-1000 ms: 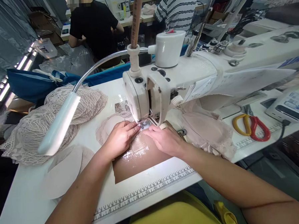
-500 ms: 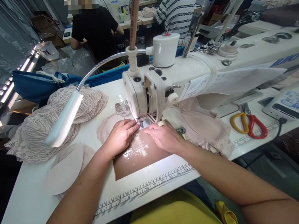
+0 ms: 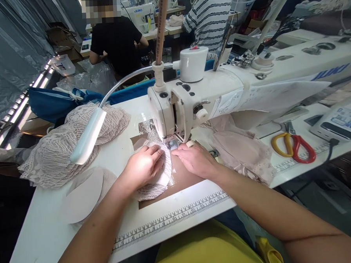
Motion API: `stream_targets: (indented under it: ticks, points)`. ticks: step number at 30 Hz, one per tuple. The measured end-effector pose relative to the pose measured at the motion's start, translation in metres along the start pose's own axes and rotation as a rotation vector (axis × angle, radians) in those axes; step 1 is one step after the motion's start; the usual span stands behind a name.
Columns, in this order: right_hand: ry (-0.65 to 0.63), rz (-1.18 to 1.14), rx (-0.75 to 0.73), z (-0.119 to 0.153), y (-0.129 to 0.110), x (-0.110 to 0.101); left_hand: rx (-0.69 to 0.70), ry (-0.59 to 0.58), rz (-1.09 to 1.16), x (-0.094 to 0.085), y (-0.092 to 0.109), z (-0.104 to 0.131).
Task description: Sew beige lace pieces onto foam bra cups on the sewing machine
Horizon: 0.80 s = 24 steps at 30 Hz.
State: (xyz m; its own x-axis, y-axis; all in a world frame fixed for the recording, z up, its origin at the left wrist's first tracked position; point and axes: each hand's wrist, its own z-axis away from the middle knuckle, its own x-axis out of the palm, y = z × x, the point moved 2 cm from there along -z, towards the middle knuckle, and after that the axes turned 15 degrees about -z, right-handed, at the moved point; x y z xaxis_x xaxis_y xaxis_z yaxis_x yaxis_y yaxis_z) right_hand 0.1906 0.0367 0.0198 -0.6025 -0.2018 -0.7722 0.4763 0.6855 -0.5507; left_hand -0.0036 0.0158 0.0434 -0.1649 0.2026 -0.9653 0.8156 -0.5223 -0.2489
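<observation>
My left hand [image 3: 146, 166] lies with fingers stretched over a pale lace cup piece [image 3: 166, 167], pressing it from above. The piece has a curved edge and sits left of the presser foot [image 3: 172, 145] of a white sewing machine [image 3: 165, 112]. My right hand [image 3: 194, 158] rests just right of the foot, its fingers drawn together and pointing left toward the needle area. Whether anything is between those fingertips is hidden. Beneath both hands is a brown, tape-covered patch [image 3: 186, 180] on the white table [image 3: 125, 236].
Stacked lace pieces [image 3: 59, 157] and a round cup piece [image 3: 84, 197] lie left, under a lamp [image 3: 89, 136]. Sewn beige pieces [image 3: 237, 144] are right of the machine, then scissors [image 3: 294, 145] and a white device [image 3: 336, 123]. Two people sit beyond.
The lace cup piece has turned and come toward me, now under and in front of my left hand over the brown patch. My right hand stays nearly in place.
</observation>
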Motion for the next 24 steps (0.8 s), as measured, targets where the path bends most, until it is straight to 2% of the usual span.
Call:
stream_targets:
  ticks: [5,13,17,21,24]
  points:
    - [-0.004,0.012,-0.002,0.001,0.001,-0.001,-0.005,0.004,0.072,-0.001,0.010,0.000]
    - [-0.004,-0.011,-0.016,0.001,-0.003,-0.002,-0.062,-0.041,0.171,0.008,0.020,-0.006]
    - [-0.005,-0.025,-0.034,0.001,-0.004,-0.004,-0.053,0.007,0.230,0.006,0.018,-0.002]
    - [-0.009,-0.044,-0.055,0.003,-0.003,-0.004,0.035,0.103,0.293,0.001,0.016,0.004]
    - [-0.032,-0.024,-0.049,0.005,-0.003,-0.002,0.128,0.106,0.343,0.001,0.017,0.006]
